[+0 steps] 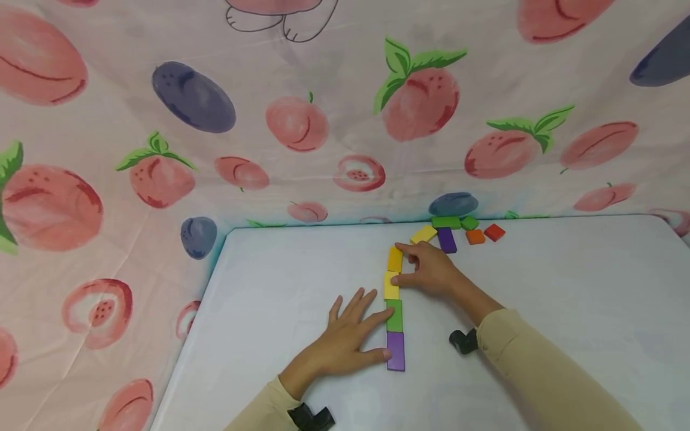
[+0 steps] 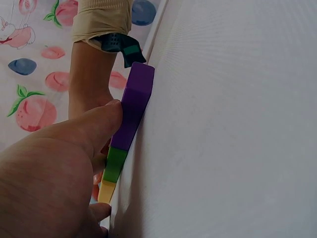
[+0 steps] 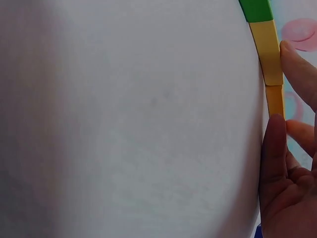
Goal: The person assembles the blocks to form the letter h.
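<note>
Head view: four blocks make one near-vertical row on the white bench, just right of centre in the lower half of the frame.
Row, top to bottom: deep yellow block, pale yellow block, green block, purple block, set end to end.
Left hand: fingers spread wide, gripping nothing; the index tip touches the green block, the thumb rests against the purple block's left side.
Right hand: thumb and index stand apart, clamping nothing; the index touches the deep yellow block's upper end, the thumb the pale yellow block's right edge.
Kink: the pale yellow block sits slightly left of the green block, and the deep yellow block leans a little to the right.
Straightening: the step in hand looks like truing the row. Best let the left hand steady the lower pair while the right nudges the upper pair lightly; a hard push could buckle the joints.
Loose blocks: yellow, dark purple, green, orange and red pieces lie at upper right; the right knuckles should clear them.
</note>
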Available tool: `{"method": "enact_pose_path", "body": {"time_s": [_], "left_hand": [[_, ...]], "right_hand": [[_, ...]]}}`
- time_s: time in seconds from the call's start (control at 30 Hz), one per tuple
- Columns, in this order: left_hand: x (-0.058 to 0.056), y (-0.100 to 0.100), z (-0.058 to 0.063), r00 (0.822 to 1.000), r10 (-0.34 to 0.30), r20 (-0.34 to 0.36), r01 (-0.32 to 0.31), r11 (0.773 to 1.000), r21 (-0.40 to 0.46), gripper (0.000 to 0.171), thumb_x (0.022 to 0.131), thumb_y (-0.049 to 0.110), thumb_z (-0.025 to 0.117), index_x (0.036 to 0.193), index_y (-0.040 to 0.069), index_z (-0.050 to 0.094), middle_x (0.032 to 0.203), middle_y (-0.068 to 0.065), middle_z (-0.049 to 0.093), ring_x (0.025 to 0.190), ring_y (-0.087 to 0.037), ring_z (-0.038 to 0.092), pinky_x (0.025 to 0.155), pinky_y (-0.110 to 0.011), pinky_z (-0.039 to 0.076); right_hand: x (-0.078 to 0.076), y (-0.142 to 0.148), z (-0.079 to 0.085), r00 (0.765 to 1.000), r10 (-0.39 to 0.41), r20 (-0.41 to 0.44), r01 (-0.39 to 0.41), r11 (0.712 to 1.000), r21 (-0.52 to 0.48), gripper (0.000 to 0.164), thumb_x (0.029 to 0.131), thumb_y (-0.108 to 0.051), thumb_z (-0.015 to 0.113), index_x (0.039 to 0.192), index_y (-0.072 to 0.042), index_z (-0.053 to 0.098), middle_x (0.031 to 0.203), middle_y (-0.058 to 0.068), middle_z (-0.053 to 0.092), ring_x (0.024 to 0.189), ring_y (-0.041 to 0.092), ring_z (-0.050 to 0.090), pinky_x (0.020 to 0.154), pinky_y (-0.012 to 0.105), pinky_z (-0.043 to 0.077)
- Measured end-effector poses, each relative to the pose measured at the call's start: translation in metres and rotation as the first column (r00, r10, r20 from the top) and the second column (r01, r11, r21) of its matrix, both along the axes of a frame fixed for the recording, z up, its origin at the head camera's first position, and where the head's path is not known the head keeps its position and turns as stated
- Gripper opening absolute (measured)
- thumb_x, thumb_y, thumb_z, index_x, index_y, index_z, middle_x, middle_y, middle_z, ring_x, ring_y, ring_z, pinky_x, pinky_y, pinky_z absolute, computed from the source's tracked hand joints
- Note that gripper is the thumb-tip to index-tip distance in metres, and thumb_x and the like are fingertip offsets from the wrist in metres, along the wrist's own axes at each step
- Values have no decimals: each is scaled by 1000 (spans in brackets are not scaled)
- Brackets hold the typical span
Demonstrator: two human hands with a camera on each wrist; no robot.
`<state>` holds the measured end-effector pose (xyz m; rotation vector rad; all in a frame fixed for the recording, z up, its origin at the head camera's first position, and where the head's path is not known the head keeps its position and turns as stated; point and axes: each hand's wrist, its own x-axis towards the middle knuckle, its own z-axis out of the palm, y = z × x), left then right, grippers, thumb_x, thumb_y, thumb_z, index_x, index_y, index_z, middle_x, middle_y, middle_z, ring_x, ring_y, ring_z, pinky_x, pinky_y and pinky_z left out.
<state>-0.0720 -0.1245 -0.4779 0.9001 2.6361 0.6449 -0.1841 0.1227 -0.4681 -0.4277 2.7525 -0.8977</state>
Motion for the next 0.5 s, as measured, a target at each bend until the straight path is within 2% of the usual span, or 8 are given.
{"method": "enact_pose_path", "body": {"time_s": [0.33,0.5], "left_hand": [[-1,0,-3,1000,-6,-8,6,1000,-3,72,97,65,53,160,37,31,174,-5,6,161,-30,-4,121,-69,-3],[-1,0,-4,1000,-5,-15,5,1000,-4,72,97,66,52,160,37,32,174,-5,7,161,-30,-3,120,-69,-3]], "right_hand": [[-1,4,3,997,68,37,-69,997,38,86,86,-53,77,158,-21,41,97,7,52,82,19,48,66,29,41],[-2,2,2,996,64,69,-67,996,50,94,82,-59,78,159,-25,38,102,8,53,87,20,50,68,29,44]]}}
